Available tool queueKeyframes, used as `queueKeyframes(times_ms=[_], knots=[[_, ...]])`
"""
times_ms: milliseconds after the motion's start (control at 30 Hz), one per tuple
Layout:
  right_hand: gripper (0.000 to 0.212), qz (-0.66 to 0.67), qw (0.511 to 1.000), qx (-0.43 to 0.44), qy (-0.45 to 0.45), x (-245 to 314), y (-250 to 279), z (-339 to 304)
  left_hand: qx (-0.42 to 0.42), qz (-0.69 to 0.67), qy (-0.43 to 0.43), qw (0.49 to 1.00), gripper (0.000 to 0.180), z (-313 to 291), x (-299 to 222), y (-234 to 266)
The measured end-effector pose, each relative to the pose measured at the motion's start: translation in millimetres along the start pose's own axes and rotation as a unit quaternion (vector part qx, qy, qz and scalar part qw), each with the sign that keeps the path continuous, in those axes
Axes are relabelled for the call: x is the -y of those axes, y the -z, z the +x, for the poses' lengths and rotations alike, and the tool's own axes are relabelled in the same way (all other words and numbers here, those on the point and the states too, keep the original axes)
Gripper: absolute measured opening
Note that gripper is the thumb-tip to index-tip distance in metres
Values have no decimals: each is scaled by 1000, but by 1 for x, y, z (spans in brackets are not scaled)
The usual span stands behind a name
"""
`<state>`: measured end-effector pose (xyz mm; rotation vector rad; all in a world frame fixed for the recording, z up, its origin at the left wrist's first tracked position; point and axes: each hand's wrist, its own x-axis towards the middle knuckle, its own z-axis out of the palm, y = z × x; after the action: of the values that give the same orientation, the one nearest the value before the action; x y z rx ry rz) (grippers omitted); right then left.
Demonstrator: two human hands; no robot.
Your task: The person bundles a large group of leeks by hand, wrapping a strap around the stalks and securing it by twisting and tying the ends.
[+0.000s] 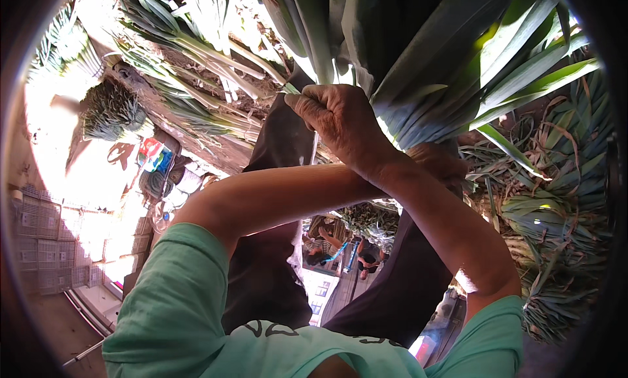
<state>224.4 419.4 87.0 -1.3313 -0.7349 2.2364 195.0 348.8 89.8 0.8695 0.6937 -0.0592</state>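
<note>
My forearms cross in front of my legs, the right one over the left. My right hand [337, 116] is closed in a fist at the near side of a large bundle of leeks [418, 113]. A small pale green strip [290, 88] shows by its thumb; what lies inside the fist is hidden. Beyond the crossing, my left hand [441, 161] is at the bundle's lower right, partly behind my right wrist. Its fingers look curled, but what they hold cannot be seen. Broad green leaves [451, 34] fan out toward the top.
Loose leeks [209, 64] lie on the soil at the upper left. More bundles [556, 214] are heaped at the right. A tied bundle [114, 113] and stacked crates [46, 234] are at the left. Other people [320, 247] show upside down between my legs.
</note>
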Motion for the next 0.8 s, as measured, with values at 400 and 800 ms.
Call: queueKeyframes(times_ms=[400, 800], knots=[[18, 185, 970, 16, -158, -17, 81, -21, 66, 118, 27, 990, 19, 13, -11, 30], [17, 124, 975, 114, -148, -15, 89, -23, 95, 679, -3, 728, 19, 30, 21, 47]])
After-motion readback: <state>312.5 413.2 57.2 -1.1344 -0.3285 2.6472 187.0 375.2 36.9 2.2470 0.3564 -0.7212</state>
